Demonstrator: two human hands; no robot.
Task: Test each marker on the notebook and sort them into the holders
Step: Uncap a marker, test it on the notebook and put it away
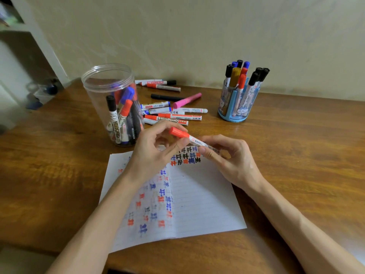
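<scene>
Two hands hold one red marker above the notebook, I see: left hand pinches its cap, right hand grips the barrel.

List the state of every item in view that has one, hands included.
notebook: open, flat on the table, test marks on both pages.
red marker: capped, held above the notebook by both hands.
left hand: pinches the marker's cap end.
right hand: pinches its barrel.
clear jar: upright, lidless, markers inside.
blue holder: upright, capped markers standing in it.
loose markers: lying flat on the table.
</scene>
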